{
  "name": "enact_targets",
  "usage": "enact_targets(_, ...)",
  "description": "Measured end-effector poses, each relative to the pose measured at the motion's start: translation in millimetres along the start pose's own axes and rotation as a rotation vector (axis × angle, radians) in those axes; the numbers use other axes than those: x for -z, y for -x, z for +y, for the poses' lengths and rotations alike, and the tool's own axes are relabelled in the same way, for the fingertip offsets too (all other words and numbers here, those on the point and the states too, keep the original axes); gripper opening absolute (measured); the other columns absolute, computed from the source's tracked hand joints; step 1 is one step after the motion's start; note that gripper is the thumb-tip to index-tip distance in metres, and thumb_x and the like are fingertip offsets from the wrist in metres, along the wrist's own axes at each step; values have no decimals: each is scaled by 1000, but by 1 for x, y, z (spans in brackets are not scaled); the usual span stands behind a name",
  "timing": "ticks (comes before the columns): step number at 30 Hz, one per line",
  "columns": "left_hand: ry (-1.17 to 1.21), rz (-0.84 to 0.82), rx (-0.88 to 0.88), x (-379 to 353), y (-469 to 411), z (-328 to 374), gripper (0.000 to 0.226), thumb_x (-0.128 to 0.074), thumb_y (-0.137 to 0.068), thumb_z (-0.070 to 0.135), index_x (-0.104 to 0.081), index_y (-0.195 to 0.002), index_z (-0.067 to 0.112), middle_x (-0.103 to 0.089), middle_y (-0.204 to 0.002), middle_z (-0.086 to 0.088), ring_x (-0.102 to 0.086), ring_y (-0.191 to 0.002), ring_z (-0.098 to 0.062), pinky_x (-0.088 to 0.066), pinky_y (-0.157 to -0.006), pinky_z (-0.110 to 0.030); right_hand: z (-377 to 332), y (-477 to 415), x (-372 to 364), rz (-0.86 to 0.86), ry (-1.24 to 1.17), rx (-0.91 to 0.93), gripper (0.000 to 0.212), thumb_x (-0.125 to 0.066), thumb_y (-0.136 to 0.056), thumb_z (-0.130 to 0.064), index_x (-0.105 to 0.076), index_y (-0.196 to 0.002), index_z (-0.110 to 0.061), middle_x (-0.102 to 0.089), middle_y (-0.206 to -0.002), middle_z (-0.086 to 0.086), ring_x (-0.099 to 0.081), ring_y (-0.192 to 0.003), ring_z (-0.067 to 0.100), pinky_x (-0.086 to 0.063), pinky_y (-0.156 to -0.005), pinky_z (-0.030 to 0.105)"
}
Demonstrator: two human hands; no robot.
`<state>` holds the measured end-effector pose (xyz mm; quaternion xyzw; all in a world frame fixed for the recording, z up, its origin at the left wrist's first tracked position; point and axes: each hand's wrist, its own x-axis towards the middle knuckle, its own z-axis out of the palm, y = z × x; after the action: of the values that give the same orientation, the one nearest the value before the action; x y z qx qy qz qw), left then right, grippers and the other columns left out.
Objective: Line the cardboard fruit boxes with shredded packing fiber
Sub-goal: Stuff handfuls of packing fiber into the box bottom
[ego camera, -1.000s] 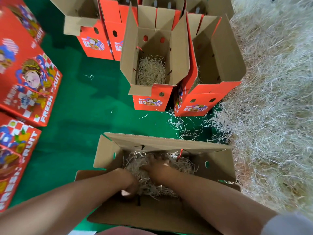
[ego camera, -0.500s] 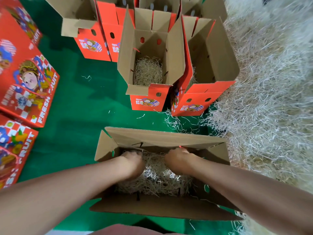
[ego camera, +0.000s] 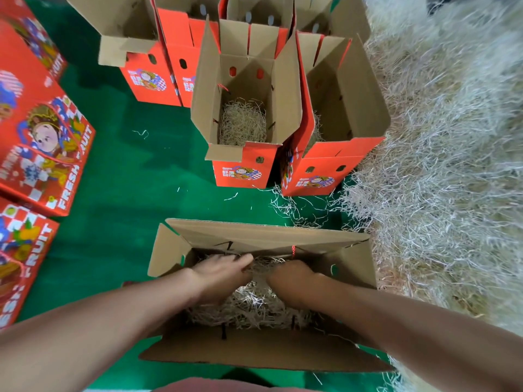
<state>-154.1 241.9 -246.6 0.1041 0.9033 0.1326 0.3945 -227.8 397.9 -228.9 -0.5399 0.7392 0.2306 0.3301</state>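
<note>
Flat, fingers stretched out, the left hand (ego camera: 223,271) presses the shredded fiber (ego camera: 254,306) toward the far wall of the near box (ego camera: 254,239); the right hand (ego camera: 291,274) sits knuckles-up just beside it, fingers sunk in the strands, and I cannot tell from my feed whether they are curled or straight. That box lies open on a green mat (ego camera: 127,193), flaps spread, fiber covering its bottom; a big pale heap of fiber (ego camera: 438,165) fills the right side and reaches the box's right flap; loose strands (ego camera: 294,207) trail on the mat. Farther off stand two open red boxes, the left one (ego camera: 240,174) with fiber in its bottom, the right one (ego camera: 317,179) against the heap; more open boxes (ego camera: 147,80) stand behind them; closed printed boxes (ego camera: 42,154) are stacked at the left edge.
</note>
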Motion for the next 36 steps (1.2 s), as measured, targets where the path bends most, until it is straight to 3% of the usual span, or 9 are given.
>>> enact_targets(3, -22, -253, 8, 4, 2, 12, 28, -44, -94, 16, -54, -120, 13, -56, -119, -8, -55, -104, -21, -47, -80, -30, -3, -3, -13, -280, 42, 146, 42, -54, -89, -7, -49, -131, -8, -52, -126, 16, -54, -108, 32, -48, -78, 39)
enact_targets(5, -129, -510, 82, 2, 5, 14, 32, -47, -92, 5, -54, -123, 1, -55, -122, -19, -54, -110, -31, -45, -83, -34, 5, 1, -21, -502, 157, 140, 42, -52, -91, -9, -46, -133, -5, -48, -132, 16, -50, -115, 34, -46, -86, 42)
enact_targets(7, -214, -612, 135, -3, 9, 6, 37, -48, -92, 4, -48, -129, -3, -49, -130, -22, -51, -113, -31, -43, -92, -40, 17, 3, -27, -490, 139, 45, 35, -49, -92, -8, -51, -126, -2, -52, -128, 15, -51, -114, 33, -44, -88, 42)
enact_targets(13, -255, -215, 24, -2, 9, 9, 32, -56, -88, 10, -58, -120, 10, -58, -117, -11, -56, -109, -28, -48, -94, -40, 12, 7, -3, -165, 27, 28, 23, -57, -86, -3, -61, -108, -2, -64, -108, 12, -62, -98, 28, -47, -64, 33)
enact_targets(17, -80, -20, 9, 8, 9, 19, 26, -52, -90, 20, -59, -116, 19, -54, -120, -7, -53, -110, -24, -46, -94, -35, 5, 17, 8, -492, 260, 125, 30, -62, -87, -17, -61, -116, -8, -59, -100, 4, -56, -87, 23, -42, -60, 32)
enact_targets(20, 95, 10, -22, 14, 8, 29, 22, -55, -90, 26, -64, -110, 25, -64, -106, -1, -63, -92, -16, -56, -80, -33, 9, 22, 10, -571, 224, 155, 27, -59, -89, -21, -62, -113, -8, -56, -87, 0, -51, -72, 15, -41, -55, 27)
enact_targets(25, 136, 49, -84, 24, 2, 46, 21, -55, -91, 25, -63, -110, 24, -64, -109, 2, -56, -85, -12, -50, -73, -22, 14, 28, -8, -568, 167, 155, 26, -60, -88, -20, -63, -110, -8, -62, -103, 6, -58, -95, 22, -47, -74, 32)
enact_targets(30, 59, -6, -9, 26, 8, 28, 29, -54, -93, 25, -57, -122, 20, -61, -112, -2, -61, -92, -18, -54, -83, -36, 13, 30, -33, -350, 55, 51, 24, -59, -87, -6, -59, -110, 0, -61, -112, 13, -59, -102, 30, -51, -81, 36)
enact_targets(36, -131, -63, 192, 17, 13, -16, 53, -52, -88, -1, -45, -135, 20, -48, -138, -9, -53, -117, -23, -45, -99, -36, 15, 30, -34, -330, 23, 98, 27, -55, -88, -2, -57, -113, 6, -60, -116, 19, -58, -107, 32, -46, -85, 37)
